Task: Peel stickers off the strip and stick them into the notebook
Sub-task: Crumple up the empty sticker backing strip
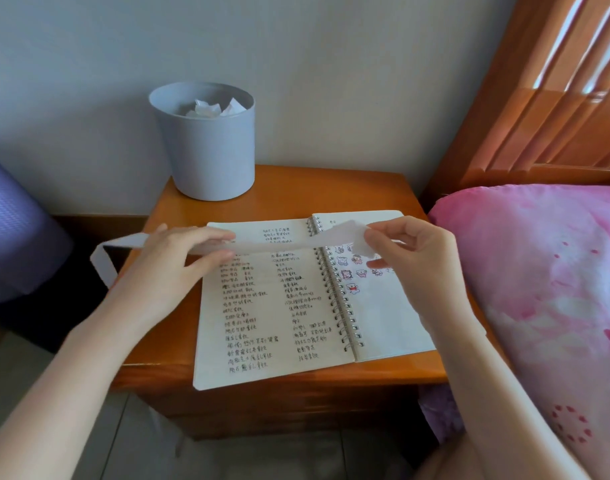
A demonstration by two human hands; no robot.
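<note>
On the wooden bedside table [366,188], the open notebook [262,341] lies by the front edge, a grey bin [206,154] of crumpled paper behind it and a pink pillow [539,271] crowding its right. Over the pages the strip [279,245] stretches between the left hand [172,258], pinching it under flat fingers [206,233], and the right hand [414,251], pinching its curled end above stuck stickers [352,273]. Its tail droops past the table's left edge.

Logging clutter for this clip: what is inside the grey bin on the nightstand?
Crumpled white paper lies in the grey bin near its rim; anything beneath is hidden by the paper and wall.
</note>
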